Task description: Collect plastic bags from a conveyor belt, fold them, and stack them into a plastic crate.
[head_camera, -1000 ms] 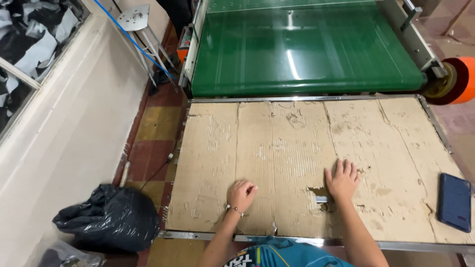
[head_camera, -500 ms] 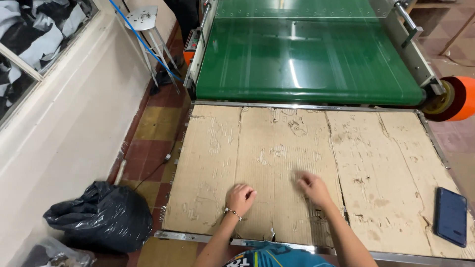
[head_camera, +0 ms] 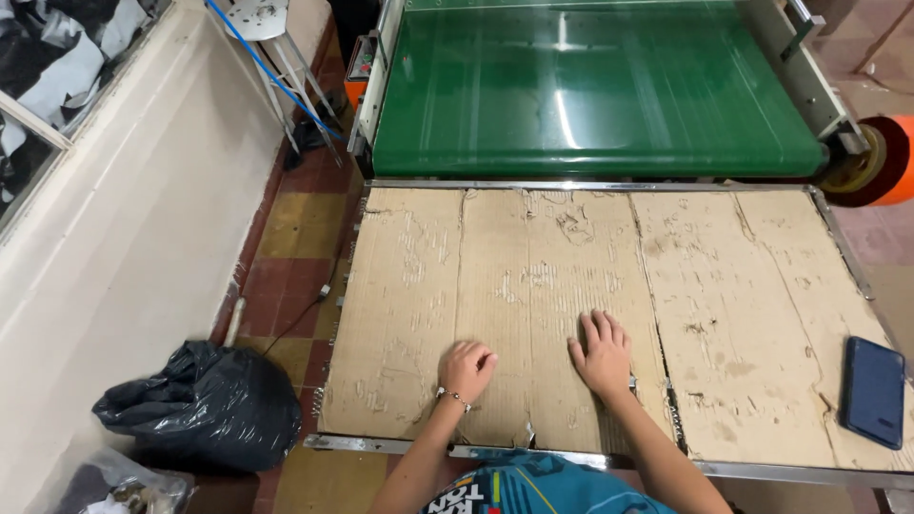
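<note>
While both hands rest on it, the worn cardboard sheet [head_camera: 533, 286] lies flat inside a metal-framed table [head_camera: 590, 184], its surface scuffed and peeled in many spots. The left hand [head_camera: 466, 368] sits on the cardboard near the sheet's front edge, fingers curled loosely under so that it touches with the knuckles and holds nothing. The right hand [head_camera: 602, 353] lies just to the right of it on the same sheet, palm down with fingers spread wide and flat, also gripping nothing; the two hands are near each other but apart. At the far right of the cardboard, close to the frame, a dark blue phone [head_camera: 873, 390] lies flat, well apart from both hands. Beyond the sheet's far edge, touching the frame, stretches a glossy green conveyor belt [head_camera: 590, 95], with an orange roll [head_camera: 890, 160] at its right end. Left of the cardboard, on the tiled floor [head_camera: 295, 228], a black plastic bag [head_camera: 200, 405] sits beside a pale wall [head_camera: 124, 238]. Below the sheet's front edge, the person's blue patterned shirt [head_camera: 533, 485] shows.
</note>
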